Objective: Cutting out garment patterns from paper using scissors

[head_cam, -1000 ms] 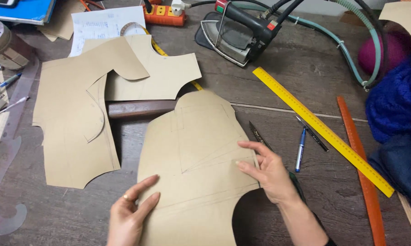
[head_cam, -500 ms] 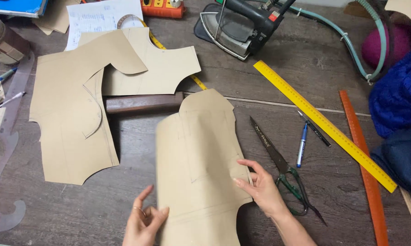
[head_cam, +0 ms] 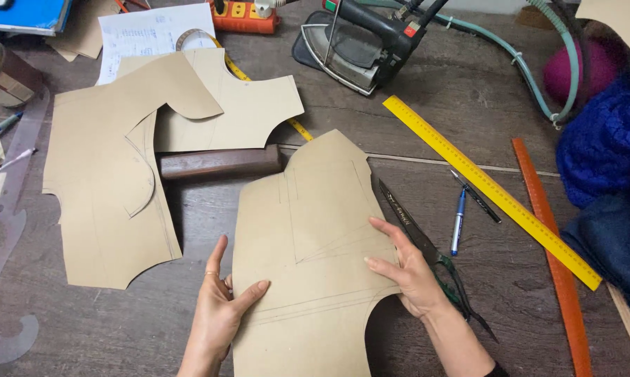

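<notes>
Brown paper pattern piece (head_cam: 315, 244) lies flat on the wood bench (head_cam: 454, 77), right in front of the person, w/ both hands on it. Its long way runs from the person's body up toward the far side of the bench; the pointy top ends just by a dark wood block (head_cam: 220, 162). Left hand (head_cam: 220, 307) sits at the piece's left edge, low down, fingers spread flat, thumb on top of the paper, not pinching. Right hand (head_cam: 405, 269) sits at the right edge, just above the round cut-out, fingers also flat & open, pressing down, gripping nothing. So the piece is between the 2 hands, each about as near as the other. Scissors (head_cam: 426, 251) lie just beside the right hand, partly under it, blades pointing up-left & touching or almost touching the paper edge, can't tell which. A blue pen (head_cam: 458, 222) & a long yellow ruler (head_cam: 489, 188) are a bit more to the right. Left of the piece there's a bare strip of bench, then 2 more brown pattern pieces (head_cam: 112, 188), overlapped. An iron (head_cam: 360, 45) is well apart at the top.
</notes>
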